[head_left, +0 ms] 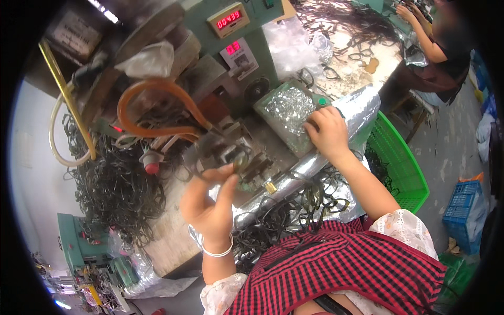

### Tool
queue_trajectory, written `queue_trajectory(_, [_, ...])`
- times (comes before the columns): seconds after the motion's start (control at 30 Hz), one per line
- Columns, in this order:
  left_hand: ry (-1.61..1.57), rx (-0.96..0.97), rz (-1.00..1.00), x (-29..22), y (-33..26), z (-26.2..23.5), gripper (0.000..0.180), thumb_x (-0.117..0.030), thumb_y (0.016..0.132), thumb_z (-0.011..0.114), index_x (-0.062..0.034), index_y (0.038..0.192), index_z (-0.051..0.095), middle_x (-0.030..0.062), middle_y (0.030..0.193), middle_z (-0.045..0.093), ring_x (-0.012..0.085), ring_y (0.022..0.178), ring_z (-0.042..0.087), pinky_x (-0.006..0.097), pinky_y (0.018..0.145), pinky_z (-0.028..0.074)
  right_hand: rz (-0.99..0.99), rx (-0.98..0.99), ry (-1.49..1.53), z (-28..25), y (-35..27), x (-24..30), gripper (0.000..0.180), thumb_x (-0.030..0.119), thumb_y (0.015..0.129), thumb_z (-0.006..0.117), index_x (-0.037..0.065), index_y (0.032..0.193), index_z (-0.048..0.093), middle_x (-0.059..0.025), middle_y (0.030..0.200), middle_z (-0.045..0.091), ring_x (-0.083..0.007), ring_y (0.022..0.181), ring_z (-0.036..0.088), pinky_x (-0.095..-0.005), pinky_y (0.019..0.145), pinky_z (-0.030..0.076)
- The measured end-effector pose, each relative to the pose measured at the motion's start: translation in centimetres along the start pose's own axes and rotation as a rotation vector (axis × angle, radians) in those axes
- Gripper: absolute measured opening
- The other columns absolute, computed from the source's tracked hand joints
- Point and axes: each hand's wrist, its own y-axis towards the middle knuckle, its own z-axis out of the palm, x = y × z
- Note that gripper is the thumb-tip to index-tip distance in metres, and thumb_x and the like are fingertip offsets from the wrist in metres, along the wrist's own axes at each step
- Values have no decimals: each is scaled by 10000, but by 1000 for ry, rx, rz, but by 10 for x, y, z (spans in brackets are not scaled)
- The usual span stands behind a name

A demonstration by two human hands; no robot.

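My left hand (209, 206) is closed in a pinch at the machine's work spot, thumb and forefinger on a dark spectacle frame (242, 157), which is blurred and partly hidden. Just beyond the fingers sits the metal clamp (231, 142) of the machine. My right hand (329, 132) rests at the edge of a green box (278, 118) strewn with shiny chips. Its fingers are loosely bent with nothing visible in them, close to a green push button (322, 101). Many dark spectacle frames (310, 202) lie heaped in front of me, below both hands.
An orange hose (157, 86) loops over the machine, and a red knob (151, 167) stands left of it. A large frame heap (113, 184) covers the left side. On the right are a green basket (401, 163) and a blue crate (464, 215). A co-worker (438, 52) sits at the far right.
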Motion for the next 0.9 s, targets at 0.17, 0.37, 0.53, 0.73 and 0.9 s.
queue_trajectory(0.17, [-76,-48,-51,0,3,-2,146,50,713,737,44,847,681,118,846,720,166,775,670,278,737,497,-53,-58,124,15,42,16,161,166,721,734,68,770,616,-99,774,566,-309,862,551,-422,742,455])
queue_trajectory(0.37, [-4,132,72,0,13,-6,153,63,742,728,56,881,662,128,881,718,180,795,694,271,740,531,-408,105,27,15,42,23,178,115,714,676,71,867,597,-119,1071,591,-321,1083,531,-437,765,474])
queue_trajectory(0.53, [95,76,90,-1,-2,-10,200,22,741,741,8,932,687,112,932,722,195,851,696,282,765,532,-551,194,-63,40,63,17,259,87,726,646,48,969,568,-125,1194,579,-319,1175,508,-432,791,479])
queue_trajectory(0.73, [381,-567,161,34,-13,-60,289,-3,787,703,-6,1064,623,125,1070,657,242,989,621,336,903,475,3,-30,285,20,44,19,105,130,831,689,29,861,694,-106,787,671,-263,757,646,-357,692,493])
queue_trajectory(0.9, [814,-532,-125,105,52,-112,205,-183,858,682,-22,981,652,96,977,659,218,894,623,324,811,479,65,90,444,9,48,56,151,110,832,678,21,953,693,-125,885,697,-236,810,664,-328,742,497])
